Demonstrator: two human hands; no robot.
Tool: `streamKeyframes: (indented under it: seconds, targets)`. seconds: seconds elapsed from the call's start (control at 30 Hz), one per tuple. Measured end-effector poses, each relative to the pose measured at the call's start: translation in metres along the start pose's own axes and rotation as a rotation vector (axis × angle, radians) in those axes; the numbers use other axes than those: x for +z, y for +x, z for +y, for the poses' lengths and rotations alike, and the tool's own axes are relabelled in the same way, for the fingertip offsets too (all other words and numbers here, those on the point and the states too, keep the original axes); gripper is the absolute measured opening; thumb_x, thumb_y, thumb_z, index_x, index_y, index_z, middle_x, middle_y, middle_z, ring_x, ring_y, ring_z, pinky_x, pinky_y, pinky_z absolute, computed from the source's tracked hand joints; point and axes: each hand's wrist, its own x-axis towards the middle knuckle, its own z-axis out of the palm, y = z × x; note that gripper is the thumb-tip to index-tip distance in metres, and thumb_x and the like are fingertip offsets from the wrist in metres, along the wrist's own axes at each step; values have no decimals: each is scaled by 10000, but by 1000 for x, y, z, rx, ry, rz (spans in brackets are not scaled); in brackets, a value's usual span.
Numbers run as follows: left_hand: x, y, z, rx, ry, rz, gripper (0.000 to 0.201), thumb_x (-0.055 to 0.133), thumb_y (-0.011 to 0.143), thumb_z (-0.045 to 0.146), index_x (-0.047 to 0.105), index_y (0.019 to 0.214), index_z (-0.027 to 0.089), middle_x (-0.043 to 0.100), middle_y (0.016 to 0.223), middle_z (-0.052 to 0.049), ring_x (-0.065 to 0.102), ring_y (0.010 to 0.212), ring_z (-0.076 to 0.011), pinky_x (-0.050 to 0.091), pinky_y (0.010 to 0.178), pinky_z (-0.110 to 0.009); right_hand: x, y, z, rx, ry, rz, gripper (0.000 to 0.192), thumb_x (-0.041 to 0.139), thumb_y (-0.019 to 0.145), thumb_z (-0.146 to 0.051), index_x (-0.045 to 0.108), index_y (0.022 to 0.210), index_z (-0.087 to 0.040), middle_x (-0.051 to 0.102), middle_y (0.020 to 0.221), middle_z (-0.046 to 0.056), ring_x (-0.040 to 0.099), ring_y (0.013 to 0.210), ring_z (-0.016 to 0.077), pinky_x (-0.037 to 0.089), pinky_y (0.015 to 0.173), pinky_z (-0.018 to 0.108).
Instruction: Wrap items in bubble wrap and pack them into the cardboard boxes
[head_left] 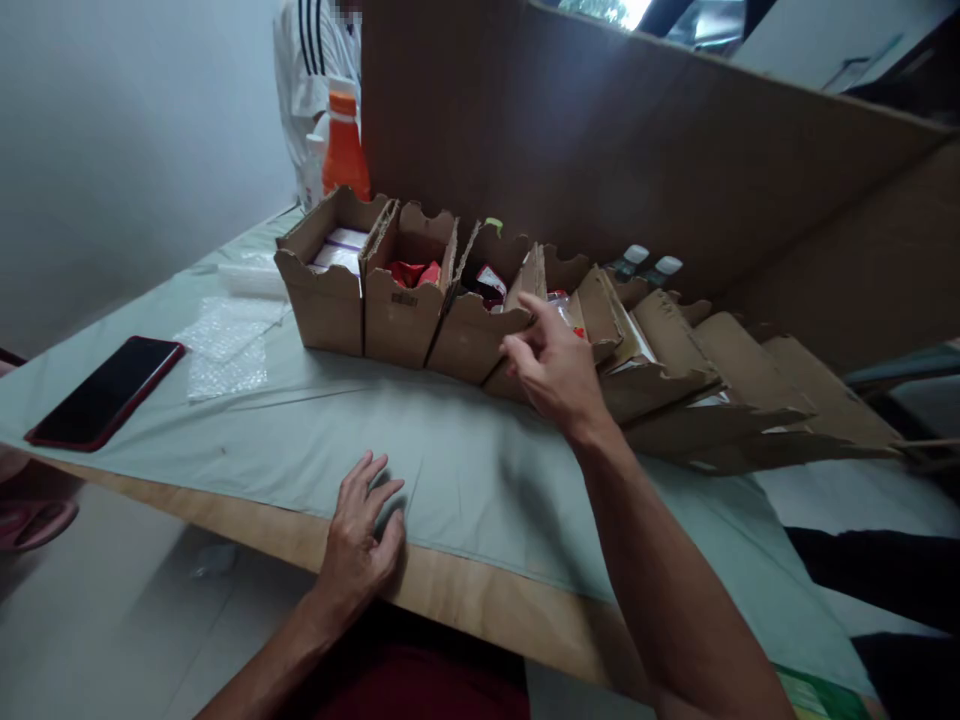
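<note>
My left hand lies flat on the pale green cloth near the table's front edge, fingers spread, holding nothing. My right hand reaches over a row of small open cardboard bins, its fingertips at the rim of the fourth bin; I cannot tell whether it grips anything. The first bin holds white packets, the second bin holds red items, and the third bin holds dark and red items.
A tall cardboard wall stands behind the bins. A phone in a red case and bubble wrap lie at the left. An orange bottle stands at the back, with a person in a white striped shirt behind it.
</note>
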Motion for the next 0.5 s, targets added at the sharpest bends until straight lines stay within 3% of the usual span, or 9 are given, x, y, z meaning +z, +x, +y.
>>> streamKeyframes:
  seconds: [0.07, 0.13, 0.23, 0.37, 0.5]
  targets:
    - [1, 0, 0, -8, 10, 19, 291, 549, 915, 103, 656, 1158, 219, 623, 1389, -140, 519, 1407, -337, 541, 1063, -573, 10, 26, -10, 37, -126, -37, 401, 604, 863, -227, 688, 1255, -198, 726, 775, 38, 659, 727, 225, 525, 779, 383]
    - [1, -1, -1, -9, 14, 35, 290, 545, 915, 99, 656, 1152, 222, 631, 1376, -135, 529, 1397, -331, 541, 1063, -569, 21, 40, -15, 101, -256, -34, 222, 607, 857, -199, 743, 1032, -188, 718, 775, 69, 664, 763, 250, 506, 793, 393]
    - [1, -2, -2, 7, 11, 56, 278, 546, 913, 97, 660, 1134, 221, 639, 1360, -130, 541, 1383, -327, 539, 1065, -569, 26, 31, -22, 138, -308, 7, 136, 585, 875, -187, 718, 862, -213, 699, 735, 64, 668, 759, 254, 482, 778, 372]
    - [-2, -2, -1, -69, -15, 92, 316, 544, 932, 132, 624, 1226, 219, 615, 1392, -140, 571, 1349, -312, 531, 1087, -562, 8, -36, -38, 17, -172, -20, 140, 552, 914, -238, 673, 844, -244, 688, 690, 19, 647, 647, 201, 443, 668, 299]
    - [-8, -3, 5, -222, -61, 84, 483, 553, 944, 181, 505, 1423, 228, 578, 1444, -149, 564, 1368, -299, 525, 1112, -532, -43, -126, -47, -66, -64, -70, 179, 538, 966, -320, 671, 859, -269, 706, 726, -5, 645, 601, 164, 479, 611, 274]
